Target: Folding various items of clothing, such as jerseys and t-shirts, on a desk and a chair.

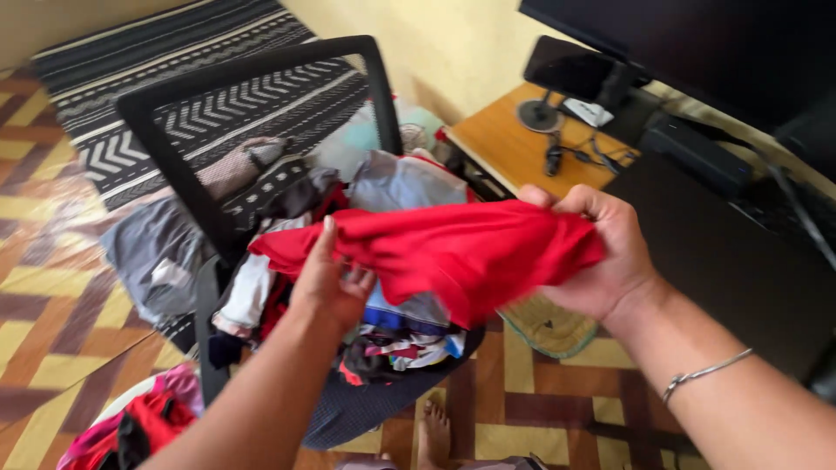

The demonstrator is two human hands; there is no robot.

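Note:
A red cloth garment (pixel 453 252) is stretched between both my hands above a black mesh office chair (pixel 261 96). My left hand (pixel 329 283) grips its left end, fingers curled into the fabric. My right hand (pixel 605 257) pinches the right end; a thin silver bracelet (pixel 701 374) circles that wrist. Under the garment, a pile of mixed clothes (pixel 392 187) in grey, blue, white and black covers the chair seat.
A wooden desk (pixel 505 139) at the right carries a monitor (pixel 697 43), a small stand and cables. A black-and-white patterned rug (pixel 96 65) lies at the back. More clothes sit in a white basin (pixel 131 426) at lower left. My bare foot (pixel 431 435) stands on the patterned floor.

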